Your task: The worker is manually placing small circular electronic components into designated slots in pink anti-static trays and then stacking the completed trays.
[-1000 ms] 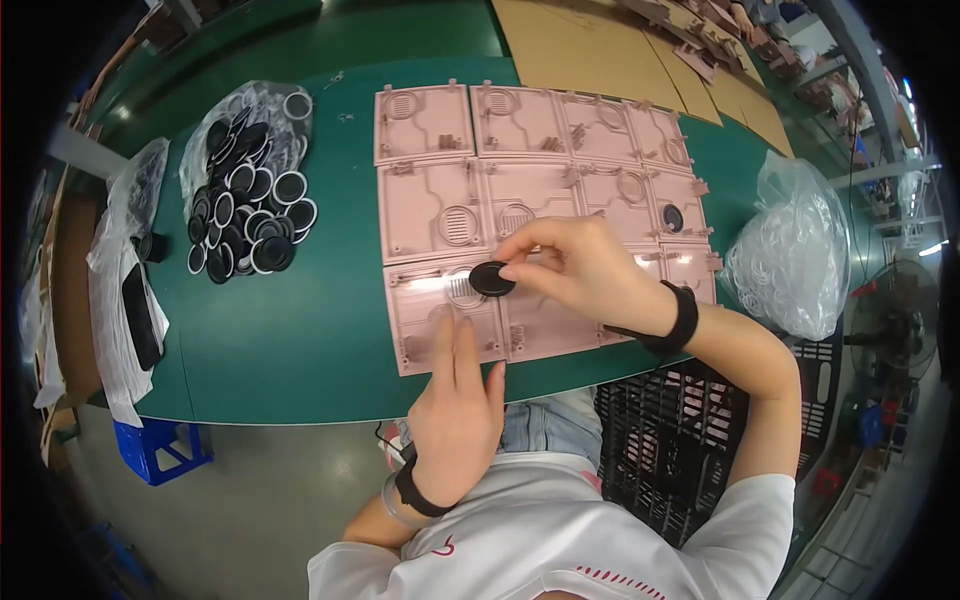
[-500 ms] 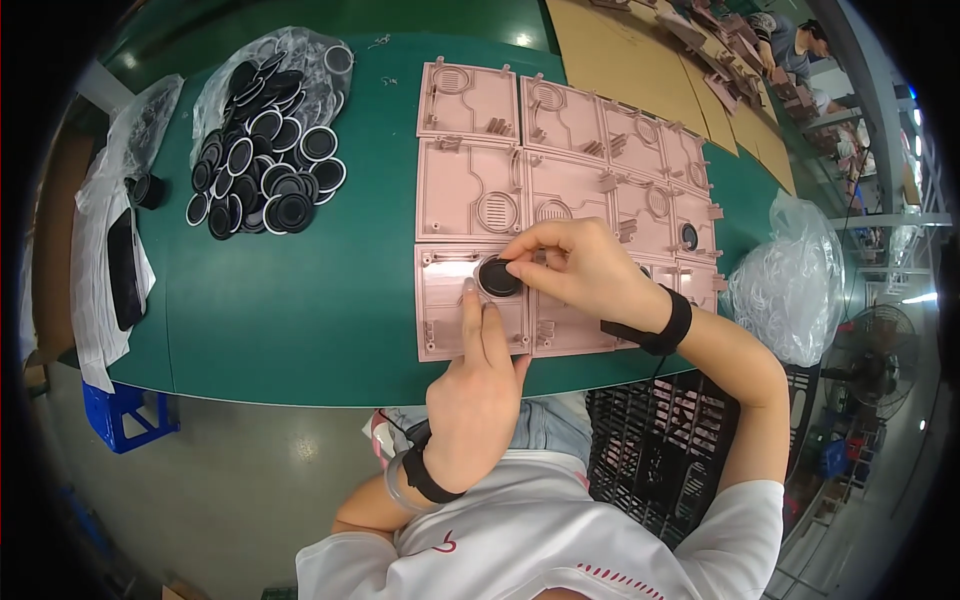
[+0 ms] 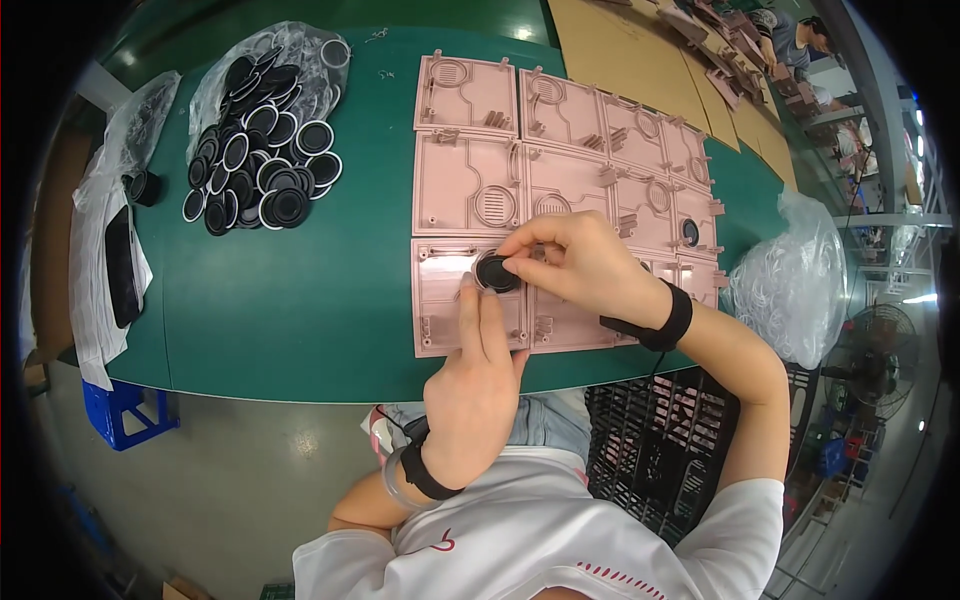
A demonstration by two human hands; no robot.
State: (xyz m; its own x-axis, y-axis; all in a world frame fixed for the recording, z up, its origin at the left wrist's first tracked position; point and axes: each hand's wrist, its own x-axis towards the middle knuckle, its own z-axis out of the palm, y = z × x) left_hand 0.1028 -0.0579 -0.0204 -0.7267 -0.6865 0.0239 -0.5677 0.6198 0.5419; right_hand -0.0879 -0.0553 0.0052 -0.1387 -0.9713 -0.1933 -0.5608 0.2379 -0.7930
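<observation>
A black round disc, like a small speaker (image 3: pixel 497 274), lies over the round seat of the nearest-left pink plastic housing (image 3: pixel 440 310). My right hand (image 3: pixel 590 265) pinches its right edge between thumb and forefinger. Two stretched fingers of my left hand (image 3: pixel 472 390) rest at the disc's lower left edge, on the housing; its thumb is apart from them. More pink housings (image 3: pixel 465 185) lie in rows, open side up, and one at the right has a black disc (image 3: pixel 690 232) in its seat. My right hand hides part of the housings under it.
At the left a heap of black discs with white rims (image 3: pixel 260 165) spills from a clear bag. Another clear bag (image 3: pixel 790 290) with white rings stands at the right table edge. Brown cardboard (image 3: pixel 630 60) lies at the back; beyond it a person (image 3: pixel 795 45) works. A black crate (image 3: pixel 660 450) stands below the table.
Hands and disc hold nearly the same place. The whole view has shifted slightly, so the table and housings appear a little higher.
</observation>
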